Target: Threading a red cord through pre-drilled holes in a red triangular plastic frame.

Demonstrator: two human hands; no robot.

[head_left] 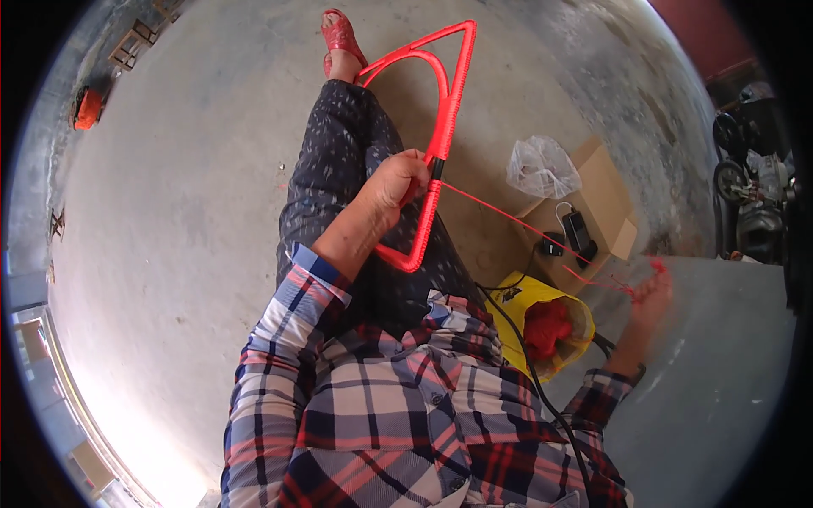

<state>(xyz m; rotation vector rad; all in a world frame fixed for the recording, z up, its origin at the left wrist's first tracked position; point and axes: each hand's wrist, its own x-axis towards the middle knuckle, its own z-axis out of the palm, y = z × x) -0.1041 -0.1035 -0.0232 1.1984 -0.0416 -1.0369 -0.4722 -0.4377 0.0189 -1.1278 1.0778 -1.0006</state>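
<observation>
My left hand [398, 179] is closed round an angular frame [447, 127] held above my legs. Bright red cord covers most of the frame, which has a pointed far corner and a curved inner piece. Just by my fingers, a short stretch of its side shows bare and black. From there a thin red cord [517, 222] runs taut out to the right. Away to the right, my right hand [650, 298] is closed on the cord, with a loose red tuft at its fingers; motion blurs this hand.
A yellow bag [518, 306] with red material [547, 328] inside stands by my right hip. Behind it, an open cardboard box [603, 190] holds a clear plastic bag [544, 168] and a dark device [576, 230]. A black cable [529, 360] crosses beside me. A motorcycle [754, 190] stands far right.
</observation>
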